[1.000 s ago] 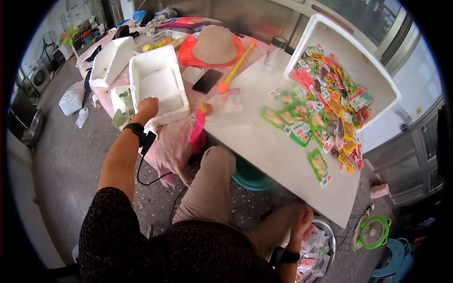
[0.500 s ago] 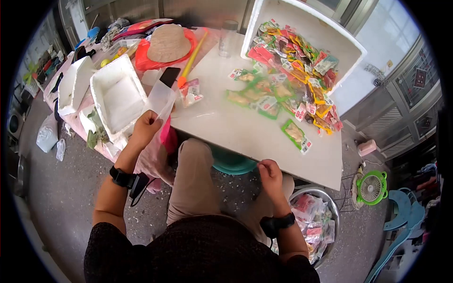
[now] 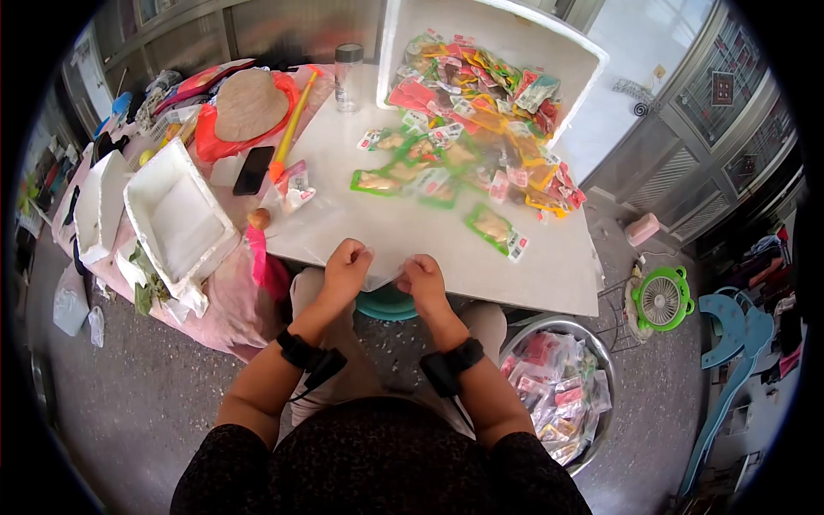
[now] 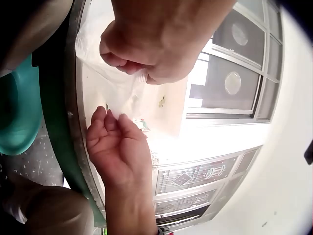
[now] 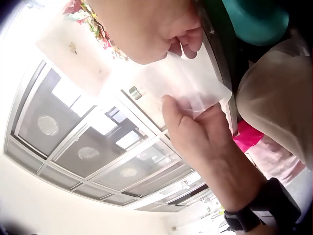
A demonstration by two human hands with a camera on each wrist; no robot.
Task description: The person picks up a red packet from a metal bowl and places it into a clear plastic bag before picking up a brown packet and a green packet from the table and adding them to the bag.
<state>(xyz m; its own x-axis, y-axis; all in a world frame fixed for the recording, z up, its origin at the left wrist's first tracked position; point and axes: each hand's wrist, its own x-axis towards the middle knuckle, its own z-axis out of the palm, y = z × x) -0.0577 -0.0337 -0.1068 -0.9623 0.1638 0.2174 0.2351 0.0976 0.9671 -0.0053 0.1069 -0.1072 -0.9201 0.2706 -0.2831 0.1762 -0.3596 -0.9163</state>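
Observation:
A clear plastic bag (image 5: pixel 183 81) is stretched between my two hands over the table's front edge. My left hand (image 3: pixel 348 270) pinches one side of it between thumb and fingers. At the other side, my right hand (image 3: pixel 423 283) pinches the film with its fingertips; the left wrist view shows the bag (image 4: pixel 115 85) taut and see-through there. Beyond the hands, several green-edged food packets (image 3: pixel 378 181) lie on the white tabletop (image 3: pixel 309 227). A single green packet (image 3: pixel 496 230) lies nearer the right hand.
A white foam box (image 3: pixel 592 69) tipped toward me spills colourful packets at the back. On the left stand an empty foam box (image 3: pixel 176 219), a phone (image 3: pixel 254 171) and a jar (image 3: pixel 348 81). A metal basin (image 3: pixel 607 399) of bagged packets sits lower right, near a green fan (image 3: pixel 663 300).
My left hand has come from the foam box on the left to the table's front edge, bringing the plastic bag. My right hand has risen from beside the basin and taken hold of the bag.

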